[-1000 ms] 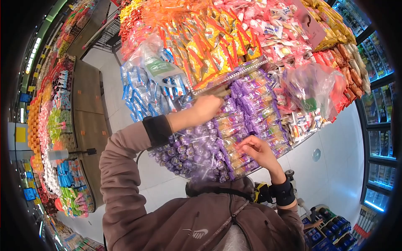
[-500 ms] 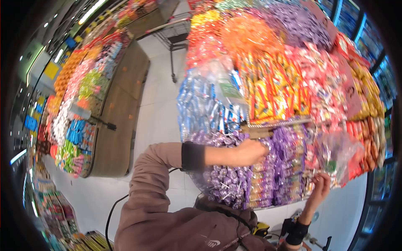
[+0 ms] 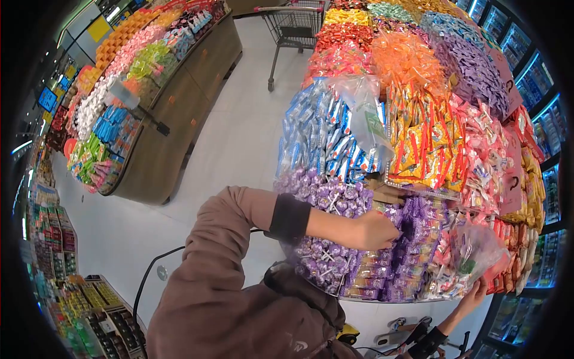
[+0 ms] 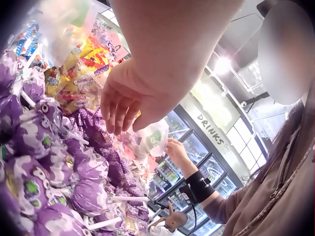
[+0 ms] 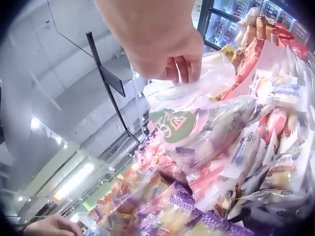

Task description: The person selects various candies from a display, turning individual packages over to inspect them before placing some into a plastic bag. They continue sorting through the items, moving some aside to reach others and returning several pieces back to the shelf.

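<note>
My left hand hovers over purple-edged packets, its fingers hanging loosely curled in the left wrist view with nothing seen in them. Beside it lie purple-wrapped lollipops with white sticks. At the display's front right, my right hand pinches the edge of a clear plastic bag with a green printed patch. That bag rests over pink and white wrapped sweets. The right thumb is mostly hidden behind the hand in the right wrist view.
Another clear bag lies on blue and white packets. Yellow and red packets fill a raised tray behind. A shopping cart stands in the aisle, with a second candy counter at left and lit drinks fridges at right.
My right hand has moved right, from above the purple packets to the clear bag, and now pinches it. My left hand stays over the purple packets. The head view has swung left.
</note>
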`<state>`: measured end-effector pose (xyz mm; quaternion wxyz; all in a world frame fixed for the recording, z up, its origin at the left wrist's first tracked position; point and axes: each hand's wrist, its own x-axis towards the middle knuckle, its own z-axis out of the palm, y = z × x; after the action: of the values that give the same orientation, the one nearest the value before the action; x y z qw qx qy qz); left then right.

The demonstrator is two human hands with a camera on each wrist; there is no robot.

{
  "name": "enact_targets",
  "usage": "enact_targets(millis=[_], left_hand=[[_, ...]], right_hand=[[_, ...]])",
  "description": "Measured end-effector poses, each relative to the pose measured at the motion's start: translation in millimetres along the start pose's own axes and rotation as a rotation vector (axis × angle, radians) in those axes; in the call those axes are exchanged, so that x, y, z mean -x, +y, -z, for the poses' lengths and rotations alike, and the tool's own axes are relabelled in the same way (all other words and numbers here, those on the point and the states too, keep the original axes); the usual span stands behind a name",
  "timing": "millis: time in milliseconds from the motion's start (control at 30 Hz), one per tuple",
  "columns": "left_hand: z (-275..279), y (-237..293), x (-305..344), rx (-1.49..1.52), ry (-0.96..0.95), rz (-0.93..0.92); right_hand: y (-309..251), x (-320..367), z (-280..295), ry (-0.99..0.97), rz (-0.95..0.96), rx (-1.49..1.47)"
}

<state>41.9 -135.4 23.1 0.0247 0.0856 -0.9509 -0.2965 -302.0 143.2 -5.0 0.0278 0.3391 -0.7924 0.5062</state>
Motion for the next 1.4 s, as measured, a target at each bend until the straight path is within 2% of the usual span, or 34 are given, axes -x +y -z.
enact_targets(millis=[67, 200, 233, 333, 367, 500, 600, 900, 1000, 1033, 1100, 1400], left_hand=[[-4.2, 3.7, 1.5, 0.013, 0.052, 0.006], [-8.5, 16.9, 3.8, 0.071, 0.151, 0.07], [-10.6, 20.6, 2.7, 0.099, 0.19, 0.08], [-15.4, 34.8, 0.4, 0.236, 0.24, 0.254], [-22.2, 35.4, 0.3, 0.251, 0.29, 0.27], [-50.0, 45.3, -1.8, 0.234, 0.588, 0.327], [-54.1, 63.3, -2.3, 0.352, 0.54, 0.495], [-82.9, 86.9, 6.9, 0.479, 0.665, 0.535], [-103.0, 80.3, 18.1, 0.534, 0.694, 0.509], [-107.2, 80.0, 22.5, 0.544, 0.706, 0.495], [-102.1, 84.5, 31.7, 0.568, 0.68, 0.505], [-105.1, 92.5, 47.5, 0.593, 0.684, 0.49]], right_hand=[[10.1, -7.0, 0.9, -0.052, -0.05, 0.063], [19.9, -27.1, 0.2, -0.152, -0.014, 0.038], [19.3, -35.1, 5.6, -0.289, -0.005, 0.071], [5.9, -41.9, -10.1, -0.284, -0.01, -0.108], [3.5, -45.5, -8.5, -0.338, -0.015, -0.059], [2.4, -60.6, -4.1, -0.448, 0.18, 0.116], [-5.6, -63.9, -6.0, -0.39, 0.349, 0.185], [4.0, -78.0, -11.3, -0.646, 0.324, 0.366], [-4.0, -75.5, -19.8, -0.496, 0.516, 0.255], [-11.9, -77.8, -16.5, -0.572, 0.406, 0.285], [-16.8, -80.6, -15.9, -0.62, 0.358, 0.313], [-15.3, -68.2, -14.8, -0.655, 0.357, 0.339]])
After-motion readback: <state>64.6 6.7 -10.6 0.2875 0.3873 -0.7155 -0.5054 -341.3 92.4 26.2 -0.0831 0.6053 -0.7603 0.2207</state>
